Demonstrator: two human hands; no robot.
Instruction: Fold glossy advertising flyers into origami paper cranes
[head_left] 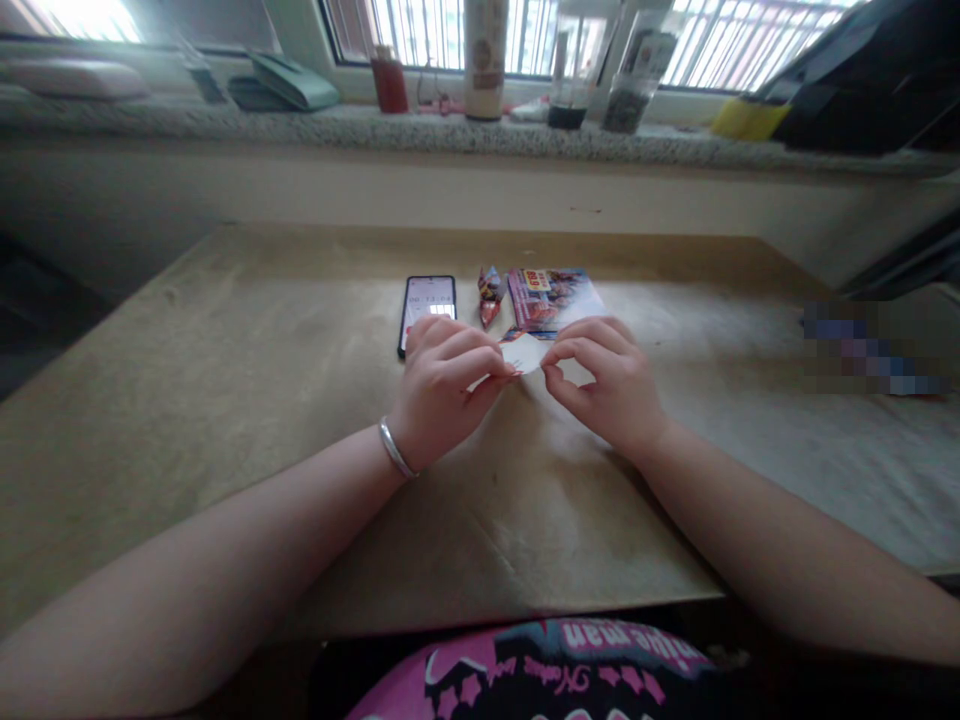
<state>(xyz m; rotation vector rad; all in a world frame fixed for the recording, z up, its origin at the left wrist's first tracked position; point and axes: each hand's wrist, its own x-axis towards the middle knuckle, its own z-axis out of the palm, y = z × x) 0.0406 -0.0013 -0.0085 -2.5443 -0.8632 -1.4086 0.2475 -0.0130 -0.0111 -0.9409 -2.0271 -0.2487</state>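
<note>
A small piece of folded paper [523, 352], white on the side facing me with colored print along its edges, is held just above the table. My left hand [448, 385] pinches its left edge between thumb and fingers; a silver bangle circles that wrist. At the paper's right corner, the thumb and index finger of my right hand [606, 385] are pinched together. Just beyond the hands lies a stack of printed colorful sheets [551, 297]. Left of it are small folded pieces of printed paper [490, 290]. A phone [430, 298] showing a running-time display lies beyond my left hand, which partly covers it.
The wooden table [262, 360] ends at a wall below a stone windowsill [300, 125]. On the sill stand a red bottle [389, 80], a tall pale bottle [485, 60], clear containers [637, 75] and a dark bag [870, 85]. A blurred patch covers something at the right edge.
</note>
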